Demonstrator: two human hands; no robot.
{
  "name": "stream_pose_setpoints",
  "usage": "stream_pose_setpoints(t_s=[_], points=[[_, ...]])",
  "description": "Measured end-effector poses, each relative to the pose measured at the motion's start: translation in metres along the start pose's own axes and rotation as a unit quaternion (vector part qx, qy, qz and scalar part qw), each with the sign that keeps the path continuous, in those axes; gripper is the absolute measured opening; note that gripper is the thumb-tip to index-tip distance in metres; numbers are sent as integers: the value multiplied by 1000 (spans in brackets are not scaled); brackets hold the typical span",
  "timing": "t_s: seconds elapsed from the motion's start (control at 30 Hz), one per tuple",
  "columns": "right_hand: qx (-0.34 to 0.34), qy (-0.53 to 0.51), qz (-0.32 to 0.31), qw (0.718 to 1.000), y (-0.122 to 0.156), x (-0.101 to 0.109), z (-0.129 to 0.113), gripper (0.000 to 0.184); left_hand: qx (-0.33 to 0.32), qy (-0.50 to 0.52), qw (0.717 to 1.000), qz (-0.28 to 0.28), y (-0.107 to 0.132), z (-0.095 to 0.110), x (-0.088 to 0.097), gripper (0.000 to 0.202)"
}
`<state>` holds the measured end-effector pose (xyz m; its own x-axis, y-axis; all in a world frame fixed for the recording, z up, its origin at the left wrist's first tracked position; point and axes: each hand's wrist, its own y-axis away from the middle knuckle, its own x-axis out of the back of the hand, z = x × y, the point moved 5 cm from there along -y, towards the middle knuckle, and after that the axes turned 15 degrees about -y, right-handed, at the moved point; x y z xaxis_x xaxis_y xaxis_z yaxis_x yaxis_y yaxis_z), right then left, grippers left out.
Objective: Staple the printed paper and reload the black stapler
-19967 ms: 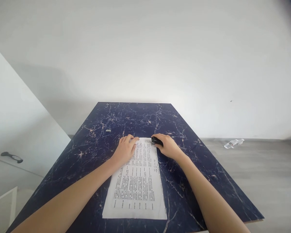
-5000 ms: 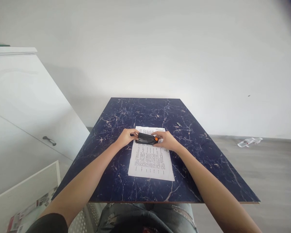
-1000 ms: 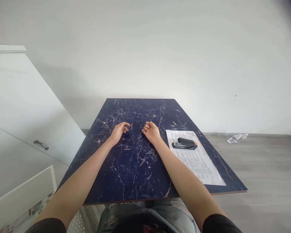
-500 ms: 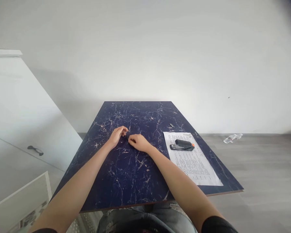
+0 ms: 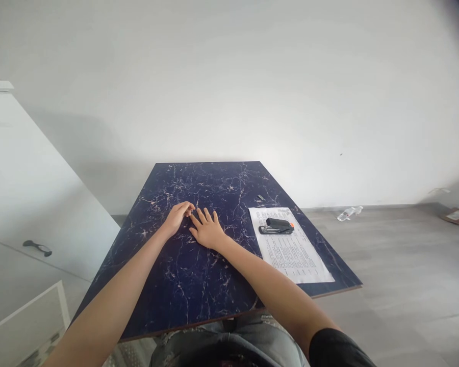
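My right hand [image 5: 206, 229] lies palm down on the dark blue marbled tabletop [image 5: 199, 290], its fingers spread and nothing in them. Just left of it, my left hand [image 5: 176, 216] rests on its side with the fingers curled in and the tips close together. Whatever they hold, if anything, is too small to make out. To the right of both hands, a black stapler [image 5: 276, 226] with an orange mark at one end lies on a printed sheet of paper [image 5: 290, 260]. Beyond the sheet sits a tiny dark and silvery piece [image 5: 260, 198].
A white cabinet [image 5: 46, 188] with a dark handle stands on the left. The table's far edge is near a white wall [image 5: 214, 76]. On the grey floor at right are a clear plastic bottle [image 5: 349, 213] and a brown item [image 5: 458, 216].
My right hand has opened from a curled grip to spread fingers laid on the table. My left hand's fingers stay curled. The whole view has shifted a little.
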<state>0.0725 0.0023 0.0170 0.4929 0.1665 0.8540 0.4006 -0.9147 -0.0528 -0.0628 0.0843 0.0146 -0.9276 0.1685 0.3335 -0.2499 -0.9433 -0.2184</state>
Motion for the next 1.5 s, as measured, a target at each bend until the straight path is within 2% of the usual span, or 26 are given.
stream_pose_setpoints(t_s=[0.1,0.2,0.27,0.33,0.4,0.5,0.57,0.63,0.7,0.8,0.9,0.97,1.0,1.07,1.13,1.17,1.23,1.27,1.33,1.4,1.47,1.5], points=[[-27,0,-26,999,34,-10,-20,71,5,-1,1000,3,0,0,0,35],[36,-12,-9,999,89,-18,-46,76,6,-2,1000,3,0,-3,0,35],[87,-28,2,996,127,-13,-53,70,7,-7,1000,-1,0,-5,0,36],[120,-43,-9,992,157,4,-46,58,7,-23,1000,-7,0,-6,1,37],[112,-55,3,992,176,36,-20,46,7,-53,998,-14,1,-4,1,39],[18,-39,156,987,195,110,48,32,-9,-135,990,-32,4,5,-3,42],[-34,0,225,974,207,153,97,30,-39,-208,976,-56,7,14,-9,44],[-62,35,238,969,215,180,138,40,-80,-268,956,-90,11,23,-18,44],[-77,41,218,972,216,191,170,52,-117,-307,937,-119,15,31,-24,44],[-98,15,160,982,207,186,197,49,-147,-342,919,-130,21,44,-29,43],[-127,-1,121,984,195,178,208,43,-192,-373,901,-111,39,71,-44,41],[-138,5,120,983,190,177,211,42,-254,-399,879,-63,64,97,-68,39],[-140,8,121,983,189,177,211,42,-296,-394,869,-37,83,111,-86,37],[-145,10,124,982,186,177,209,42,-419,-358,833,-49,132,133,-134,31],[-146,6,121,982,180,171,200,42,-576,-297,743,-166,194,141,-189,31],[-142,3,117,983,175,166,193,42,-628,-269,692,-234,223,137,-212,31],[-119,-5,106,987,161,152,169,42,-678,-214,613,-344,268,120,-245,23],[-102,-12,97,990,151,143,154,41,-680,-201,582,-398,283,109,-256,27],[-67,-29,75,994,129,123,117,39,-620,-261,572,-469,293,85,-273,38],[-36,-45,53,997,104,101,78,38,-546,-312,594,-502,289,68,-278,42],[-6,-48,34,998,77,81,40,35,-494,-318,616,-524,284,63,-277,42],[6,-49,27,998,64,71,21,33,-488,-309,617,-534,283,64,-276,42]])
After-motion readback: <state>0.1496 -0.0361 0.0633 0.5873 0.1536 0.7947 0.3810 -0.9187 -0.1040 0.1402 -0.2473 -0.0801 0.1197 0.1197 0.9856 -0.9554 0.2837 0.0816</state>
